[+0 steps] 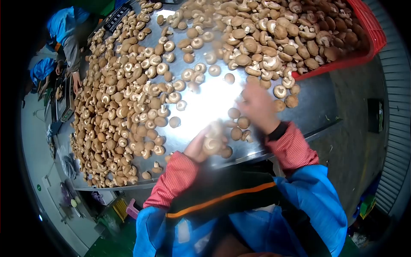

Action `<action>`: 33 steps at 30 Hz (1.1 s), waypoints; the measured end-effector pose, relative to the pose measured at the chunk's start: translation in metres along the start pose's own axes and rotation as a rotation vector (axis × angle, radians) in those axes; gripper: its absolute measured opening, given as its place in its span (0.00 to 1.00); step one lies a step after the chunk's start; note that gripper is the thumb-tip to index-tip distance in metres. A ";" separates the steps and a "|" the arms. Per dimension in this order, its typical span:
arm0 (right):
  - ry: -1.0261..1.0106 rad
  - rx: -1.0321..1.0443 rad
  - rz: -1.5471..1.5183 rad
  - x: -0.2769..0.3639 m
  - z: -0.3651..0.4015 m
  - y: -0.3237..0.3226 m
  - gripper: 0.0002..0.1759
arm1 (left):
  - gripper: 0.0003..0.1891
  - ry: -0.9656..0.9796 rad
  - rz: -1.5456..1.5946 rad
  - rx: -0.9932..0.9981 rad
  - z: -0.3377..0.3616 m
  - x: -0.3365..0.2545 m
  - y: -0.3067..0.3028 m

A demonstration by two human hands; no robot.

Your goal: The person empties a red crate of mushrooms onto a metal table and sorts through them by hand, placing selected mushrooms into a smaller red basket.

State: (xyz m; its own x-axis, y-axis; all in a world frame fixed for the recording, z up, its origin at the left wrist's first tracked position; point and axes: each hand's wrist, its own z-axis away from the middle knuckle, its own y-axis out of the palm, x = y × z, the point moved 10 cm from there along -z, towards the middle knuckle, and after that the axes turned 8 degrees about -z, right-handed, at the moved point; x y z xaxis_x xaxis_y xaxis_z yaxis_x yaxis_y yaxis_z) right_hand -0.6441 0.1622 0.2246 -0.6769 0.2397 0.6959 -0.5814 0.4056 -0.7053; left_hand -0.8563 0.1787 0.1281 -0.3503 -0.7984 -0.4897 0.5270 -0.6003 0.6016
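My left hand (200, 144) is closed around a pale brown mushroom (212, 143) just above the near edge of the shiny metal table (205, 103). Blurred by motion, my right hand (257, 107) hovers over a few loose mushrooms (236, 124) near the table's middle; whether it holds anything cannot be told. A broad spread of brown mushrooms (124, 107) covers the table's left half. Another heap (274, 38) spills from the far right.
A red plastic crate (368, 38) lies tipped at the far right with mushrooms pouring out. Another person in blue (64, 34) works at the far left beside a scale (64, 105). Green floor and small items lie below the table edge.
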 end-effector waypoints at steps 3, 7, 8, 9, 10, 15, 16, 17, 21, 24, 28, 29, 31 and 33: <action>0.127 -0.318 0.415 -0.056 -0.033 -0.082 0.27 | 0.28 0.007 -0.016 -0.010 0.004 -0.001 0.005; 0.089 -0.293 0.464 -0.090 -0.051 -0.071 0.27 | 0.28 0.040 0.101 0.013 0.001 -0.002 0.003; 0.069 -0.310 0.456 -0.071 -0.052 -0.071 0.23 | 0.28 0.039 0.146 -0.009 0.000 -0.005 0.001; 0.074 -0.282 0.391 -0.054 -0.047 -0.064 0.21 | 0.28 0.056 0.139 0.006 -0.001 -0.007 0.000; 0.080 -0.258 0.329 -0.038 -0.040 -0.054 0.18 | 0.28 0.074 0.128 0.026 -0.004 -0.010 -0.002; -0.222 0.015 -0.240 0.056 0.014 0.016 0.19 | 0.30 0.095 0.054 0.006 -0.004 -0.026 0.007; -0.288 0.028 -0.202 0.061 0.024 0.022 0.18 | 0.31 0.077 0.050 0.026 -0.005 -0.019 0.002; -0.355 0.040 -0.166 0.067 0.034 0.027 0.17 | 0.31 0.055 0.044 0.048 -0.006 -0.015 0.001; -0.294 0.165 0.127 0.034 0.043 0.009 0.17 | 0.31 0.122 0.062 0.089 -0.006 -0.017 0.005; 0.249 -0.213 0.254 -0.062 0.036 -0.058 0.18 | 0.30 0.082 0.132 0.091 -0.010 -0.007 0.001; 0.183 -0.186 0.625 -0.114 0.032 -0.068 0.19 | 0.28 0.077 0.142 0.138 -0.015 -0.004 0.010; 0.194 -0.177 0.530 -0.112 0.032 -0.067 0.20 | 0.28 0.086 0.131 0.145 -0.016 -0.007 0.014; 0.201 -0.188 0.244 -0.073 0.029 -0.068 0.21 | 0.28 0.084 0.117 0.142 -0.017 -0.009 0.017; 0.331 -0.138 -0.247 -0.075 0.042 -0.060 0.23 | 0.28 0.061 0.105 0.132 -0.017 -0.009 0.017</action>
State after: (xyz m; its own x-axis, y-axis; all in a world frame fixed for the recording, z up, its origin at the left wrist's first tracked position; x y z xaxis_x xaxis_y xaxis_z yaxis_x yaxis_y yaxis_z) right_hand -0.5775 0.0832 0.2092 -0.3312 0.3813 0.8631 -0.6264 0.5952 -0.5034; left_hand -0.8311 0.1768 0.1318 -0.2490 -0.8549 -0.4551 0.4502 -0.5182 0.7272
